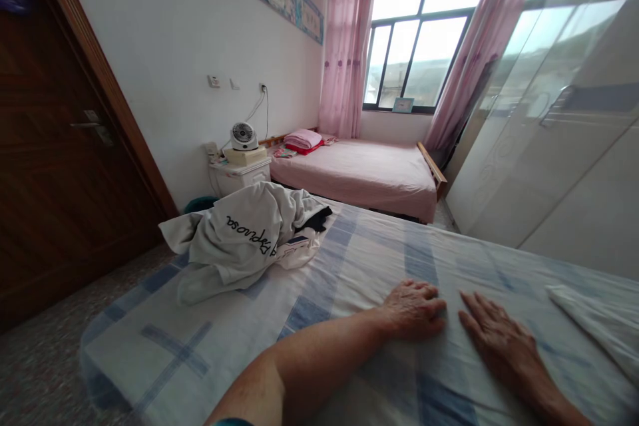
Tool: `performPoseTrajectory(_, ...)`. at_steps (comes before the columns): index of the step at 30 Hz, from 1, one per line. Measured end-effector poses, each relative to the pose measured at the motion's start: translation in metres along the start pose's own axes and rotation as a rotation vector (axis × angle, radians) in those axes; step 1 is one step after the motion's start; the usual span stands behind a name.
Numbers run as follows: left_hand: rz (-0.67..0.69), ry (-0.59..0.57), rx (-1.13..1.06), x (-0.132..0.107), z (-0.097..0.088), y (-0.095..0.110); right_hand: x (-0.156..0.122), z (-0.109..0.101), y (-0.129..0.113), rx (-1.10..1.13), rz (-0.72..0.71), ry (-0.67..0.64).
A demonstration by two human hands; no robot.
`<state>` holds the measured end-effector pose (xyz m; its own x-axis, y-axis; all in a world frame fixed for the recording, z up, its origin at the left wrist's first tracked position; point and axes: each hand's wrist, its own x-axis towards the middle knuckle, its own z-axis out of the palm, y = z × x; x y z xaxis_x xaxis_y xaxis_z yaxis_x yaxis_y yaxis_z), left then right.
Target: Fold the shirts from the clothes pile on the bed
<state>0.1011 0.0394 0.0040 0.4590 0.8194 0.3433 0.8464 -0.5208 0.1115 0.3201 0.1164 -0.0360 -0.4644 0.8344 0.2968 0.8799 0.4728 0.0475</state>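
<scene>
The blue-and-white checked cotton bed sheet (359, 259) covers the whole near bed, and both hands lie on it close to the near edge, just beside each other. The left hand (413, 309) rests palm down with its fingers a little curled. The right hand (492, 336) is flat with its fingers stretched out, and neither hand pinches or holds anything. Around the hands the sheet looks mostly flat with soft creases, so I judge the smoothing is well advanced there. Toward the far left corner of the bed, a crumpled pile of pale grey and white clothes with black lettering (239, 239) lies unsorted. At the right edge, a folded white cloth (594, 319) is cut off by the frame. What lies under the pile is hidden.
</scene>
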Motion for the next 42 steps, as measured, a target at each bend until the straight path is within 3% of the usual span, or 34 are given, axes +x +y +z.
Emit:
performPoseTrajectory(5,-0.044,-0.060,-0.100,0.001,-0.010,-0.012,0.002,0.002,-0.005,-0.083,0.021,-0.035)
performPoseTrajectory(7,-0.189,-0.032,-0.158,0.000,-0.027,-0.028,0.003,0.000,-0.004,-0.078,0.021,-0.036)
performPoseTrajectory(10,-0.440,0.157,-0.131,-0.013,-0.071,-0.061,0.004,-0.002,-0.005,-0.063,0.022,-0.025)
performPoseTrajectory(13,-0.696,0.396,0.173,-0.045,-0.120,-0.099,0.004,-0.003,-0.007,-0.055,0.036,-0.015)
performPoseTrajectory(15,-0.870,0.510,0.386,-0.075,-0.142,-0.121,0.004,-0.003,-0.007,-0.050,0.030,-0.006)
performPoseTrajectory(17,-1.018,0.540,0.496,-0.105,-0.153,-0.136,0.003,0.000,-0.004,-0.039,0.006,0.015)
performPoseTrajectory(20,-1.123,0.473,0.538,-0.136,-0.154,-0.151,0.003,0.007,0.002,-0.016,-0.037,0.050)
performPoseTrajectory(25,-1.124,0.465,0.541,-0.144,-0.151,-0.158,0.004,0.011,0.005,-0.008,-0.050,0.072)
performPoseTrajectory(30,-1.115,0.620,0.373,-0.133,-0.162,-0.157,0.003,0.005,0.002,0.003,-0.058,0.084)
performPoseTrajectory(32,-1.078,0.757,0.163,-0.126,-0.171,-0.155,0.003,0.003,0.001,-0.002,-0.058,0.080)
performPoseTrajectory(34,-0.998,0.913,-0.194,-0.116,-0.181,-0.146,0.003,0.002,0.000,-0.002,-0.050,0.070)
performPoseTrajectory(37,-0.748,1.031,-0.826,-0.096,-0.194,-0.112,0.004,-0.001,-0.004,0.005,-0.017,0.058)
performPoseTrajectory(39,-0.535,0.944,-1.093,-0.082,-0.197,-0.077,0.005,-0.003,-0.006,0.008,0.001,0.051)
performPoseTrajectory(42,-0.297,0.555,-1.153,-0.066,-0.192,-0.024,0.004,-0.005,-0.009,0.014,0.022,0.036)
